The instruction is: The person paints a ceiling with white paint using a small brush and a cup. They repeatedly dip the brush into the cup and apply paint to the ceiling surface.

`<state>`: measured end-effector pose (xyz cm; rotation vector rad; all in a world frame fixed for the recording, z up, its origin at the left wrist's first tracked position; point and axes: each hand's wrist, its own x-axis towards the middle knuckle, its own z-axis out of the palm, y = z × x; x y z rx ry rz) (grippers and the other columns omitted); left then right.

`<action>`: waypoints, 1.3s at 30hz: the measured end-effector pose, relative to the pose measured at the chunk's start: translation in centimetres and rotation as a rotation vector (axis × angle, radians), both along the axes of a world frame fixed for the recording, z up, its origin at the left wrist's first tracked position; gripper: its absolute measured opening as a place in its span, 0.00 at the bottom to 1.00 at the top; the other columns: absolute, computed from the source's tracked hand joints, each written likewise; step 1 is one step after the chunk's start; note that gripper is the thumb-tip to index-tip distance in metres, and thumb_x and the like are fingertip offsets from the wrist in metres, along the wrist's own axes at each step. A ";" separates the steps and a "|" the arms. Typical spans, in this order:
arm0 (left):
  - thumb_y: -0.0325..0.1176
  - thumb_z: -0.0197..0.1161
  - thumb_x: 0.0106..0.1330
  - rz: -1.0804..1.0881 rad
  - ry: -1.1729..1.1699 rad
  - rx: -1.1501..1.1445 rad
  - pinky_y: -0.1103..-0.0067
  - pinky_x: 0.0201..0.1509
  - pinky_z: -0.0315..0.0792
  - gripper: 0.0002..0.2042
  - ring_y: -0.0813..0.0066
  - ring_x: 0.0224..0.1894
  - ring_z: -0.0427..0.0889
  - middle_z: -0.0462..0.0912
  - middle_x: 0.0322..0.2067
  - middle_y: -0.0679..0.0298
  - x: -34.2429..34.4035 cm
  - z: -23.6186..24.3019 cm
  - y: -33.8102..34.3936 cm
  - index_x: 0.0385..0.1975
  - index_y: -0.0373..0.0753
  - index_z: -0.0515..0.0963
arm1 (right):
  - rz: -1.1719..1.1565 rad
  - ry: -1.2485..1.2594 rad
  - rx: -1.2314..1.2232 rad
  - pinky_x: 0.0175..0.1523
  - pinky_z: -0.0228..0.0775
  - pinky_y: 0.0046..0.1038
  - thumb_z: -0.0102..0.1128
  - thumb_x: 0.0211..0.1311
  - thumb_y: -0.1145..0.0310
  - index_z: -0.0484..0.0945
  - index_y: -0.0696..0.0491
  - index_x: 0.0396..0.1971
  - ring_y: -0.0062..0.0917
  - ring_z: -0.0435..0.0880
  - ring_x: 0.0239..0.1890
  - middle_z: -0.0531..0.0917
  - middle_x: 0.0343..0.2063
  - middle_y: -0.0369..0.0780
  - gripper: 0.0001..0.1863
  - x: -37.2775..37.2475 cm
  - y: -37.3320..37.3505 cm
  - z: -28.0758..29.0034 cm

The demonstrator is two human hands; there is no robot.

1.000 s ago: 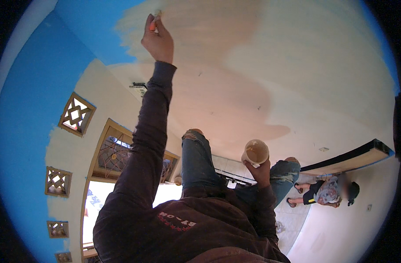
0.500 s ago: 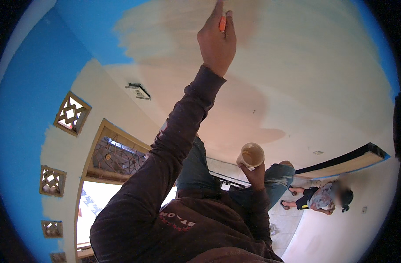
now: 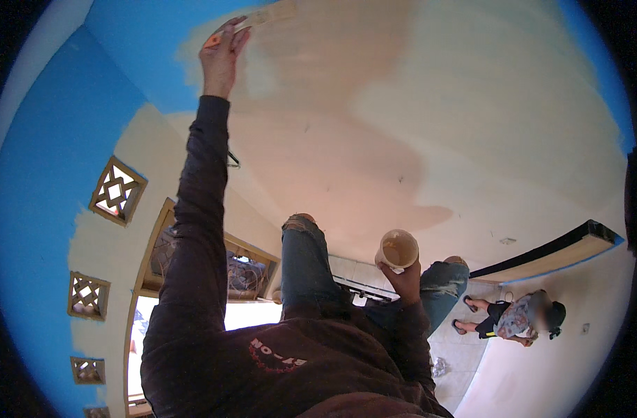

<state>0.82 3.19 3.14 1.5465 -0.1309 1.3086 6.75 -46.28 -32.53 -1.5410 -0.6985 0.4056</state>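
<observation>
Clearly, your left hand (image 3: pixel 221 66) is stretched toward eleven o'clock, its fingers pinched round a brush (image 3: pixel 259 19), likely a light grip so the wrist can turn. The bristles point toward two o'clock over the wall (image 3: pixel 472 104); contact is hard to tell. Toward four o'clock, your right hand (image 3: pixel 403 277) curls its fingers round a tub (image 3: pixel 387 256), mouth up, probably to keep the contents in. Since half a second ago, your left hand has swung from twelve o'clock, bringing the bristles into view; the tub has barely moved.
</observation>
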 end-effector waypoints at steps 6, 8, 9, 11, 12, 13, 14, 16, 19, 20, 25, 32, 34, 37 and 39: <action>0.33 0.59 0.73 0.128 0.062 -0.052 0.70 0.62 0.78 0.17 0.62 0.54 0.82 0.80 0.54 0.50 -5.7 1.9 6.0 0.54 0.25 0.74 | 0.026 0.005 -0.022 0.60 0.74 0.37 0.81 0.46 0.66 0.65 0.58 0.59 0.35 0.81 0.55 0.81 0.51 0.47 0.42 0.0 -0.1 -0.2; 0.33 0.59 0.73 0.201 0.074 -0.051 0.70 0.62 0.78 0.17 0.63 0.54 0.82 0.80 0.53 0.50 -7.3 2.1 6.9 0.54 0.25 0.74 | 0.030 -0.016 -0.033 0.59 0.74 0.37 0.80 0.47 0.66 0.66 0.59 0.59 0.34 0.82 0.55 0.81 0.51 0.48 0.41 0.1 -0.1 -0.6; 0.32 0.59 0.73 0.235 0.080 -0.055 0.70 0.62 0.78 0.17 0.63 0.55 0.82 0.80 0.53 0.50 -8.1 1.9 7.5 0.55 0.25 0.74 | 0.023 -0.013 -0.023 0.59 0.74 0.36 0.80 0.47 0.67 0.68 0.59 0.58 0.34 0.82 0.54 0.82 0.50 0.47 0.39 0.0 -0.1 -0.4; 0.33 0.60 0.73 0.295 0.071 -0.045 0.70 0.61 0.79 0.18 0.62 0.53 0.83 0.81 0.53 0.50 -9.7 1.7 9.0 0.55 0.25 0.74 | 0.008 -0.009 -0.003 0.58 0.75 0.35 0.79 0.48 0.68 0.72 0.61 0.55 0.32 0.83 0.53 0.83 0.49 0.46 0.35 -0.2 -0.1 0.0; 0.33 0.60 0.73 0.324 0.068 -0.043 0.70 0.60 0.79 0.18 0.62 0.53 0.83 0.81 0.53 0.50 -10.3 1.5 9.6 0.55 0.25 0.75 | 0.016 -0.006 0.002 0.58 0.75 0.35 0.79 0.48 0.68 0.72 0.60 0.56 0.31 0.83 0.53 0.83 0.49 0.45 0.35 -0.1 -0.1 -0.3; 0.34 0.60 0.73 0.367 0.071 -0.041 0.70 0.59 0.79 0.18 0.62 0.52 0.84 0.81 0.52 0.51 -10.8 1.3 10.2 0.54 0.25 0.75 | 0.008 -0.012 0.002 0.59 0.75 0.35 0.79 0.48 0.68 0.72 0.60 0.56 0.31 0.83 0.53 0.83 0.49 0.45 0.35 0.0 -0.2 -0.5; 0.34 0.61 0.73 0.412 0.076 -0.037 0.71 0.58 0.80 0.18 0.63 0.51 0.84 0.82 0.51 0.51 -11.2 1.1 10.5 0.54 0.26 0.76 | 0.002 -0.016 0.004 0.59 0.75 0.35 0.79 0.48 0.68 0.72 0.60 0.56 0.31 0.83 0.53 0.83 0.49 0.45 0.35 -0.1 -0.1 -0.5; 0.35 0.62 0.72 0.484 0.059 -0.017 0.71 0.56 0.80 0.18 0.64 0.49 0.85 0.83 0.49 0.52 -12.4 1.2 11.8 0.52 0.26 0.77 | 0.006 0.009 0.008 0.60 0.75 0.35 0.80 0.48 0.69 0.72 0.60 0.56 0.30 0.83 0.54 0.83 0.50 0.44 0.35 -0.3 -0.3 -0.3; 0.35 0.62 0.72 0.623 0.005 0.047 0.72 0.54 0.81 0.16 0.66 0.48 0.86 0.84 0.44 0.54 -14.1 1.0 14.0 0.50 0.26 0.79 | 0.010 -0.021 0.048 0.60 0.74 0.35 0.79 0.48 0.69 0.71 0.60 0.57 0.30 0.82 0.54 0.83 0.50 0.43 0.36 -0.2 -0.1 -0.3; 0.35 0.62 0.72 0.693 -0.013 0.065 0.72 0.53 0.81 0.16 0.66 0.47 0.86 0.85 0.43 0.54 -14.3 1.2 14.0 0.49 0.26 0.80 | 0.013 -0.027 0.049 0.60 0.74 0.35 0.79 0.48 0.69 0.71 0.60 0.57 0.30 0.82 0.54 0.83 0.50 0.43 0.36 -0.2 0.0 -0.2; 0.34 0.61 0.73 0.766 -0.166 0.114 0.73 0.52 0.82 0.15 0.67 0.46 0.86 0.85 0.40 0.54 -12.4 3.4 10.5 0.46 0.26 0.81 | -0.007 -0.076 0.036 0.59 0.74 0.35 0.81 0.47 0.65 0.70 0.58 0.56 0.31 0.82 0.54 0.82 0.49 0.45 0.37 -0.4 0.1 0.0; 0.33 0.58 0.74 0.047 -0.166 -0.026 0.70 0.58 0.80 0.18 0.60 0.51 0.84 0.81 0.50 0.49 -3.4 9.0 -6.0 0.52 0.23 0.75 | 0.004 -0.043 0.061 0.59 0.74 0.35 0.81 0.47 0.65 0.70 0.57 0.56 0.31 0.82 0.53 0.82 0.49 0.44 0.37 -0.6 0.0 0.3; 0.34 0.58 0.74 -0.079 -0.171 0.004 0.70 0.58 0.80 0.17 0.58 0.52 0.84 0.82 0.49 0.49 0.0 9.8 -8.9 0.52 0.24 0.75 | 0.007 -0.052 0.053 0.58 0.74 0.35 0.81 0.47 0.66 0.70 0.57 0.57 0.31 0.82 0.53 0.83 0.49 0.44 0.37 -0.5 -0.1 0.0; 0.34 0.59 0.73 -0.243 -0.174 0.081 0.70 0.57 0.81 0.17 0.58 0.50 0.85 0.82 0.49 0.49 4.6 10.6 -10.8 0.51 0.25 0.76 | 0.003 -0.032 0.055 0.58 0.75 0.34 0.80 0.47 0.66 0.70 0.58 0.57 0.30 0.83 0.52 0.83 0.48 0.44 0.37 -0.5 0.0 0.5; 0.33 0.56 0.74 -0.198 -0.078 0.101 0.71 0.59 0.80 0.16 0.57 0.52 0.84 0.81 0.50 0.49 7.5 10.4 -12.2 0.52 0.24 0.75 | 0.005 -0.005 0.066 0.58 0.75 0.34 0.81 0.48 0.66 0.70 0.58 0.56 0.30 0.83 0.52 0.83 0.48 0.44 0.37 -0.4 -0.1 0.1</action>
